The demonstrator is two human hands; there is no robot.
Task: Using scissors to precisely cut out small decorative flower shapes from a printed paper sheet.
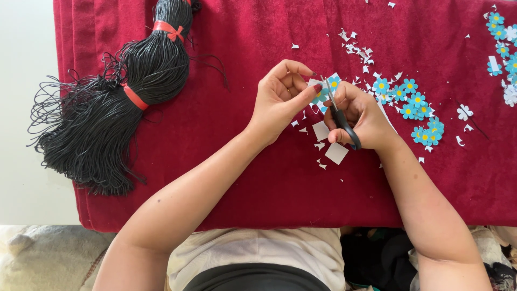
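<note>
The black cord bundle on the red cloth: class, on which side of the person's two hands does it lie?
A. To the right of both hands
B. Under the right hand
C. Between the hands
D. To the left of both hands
D: the black cord bundle lies left of the left hand and of the right hand, which holds the scissors.
</note>
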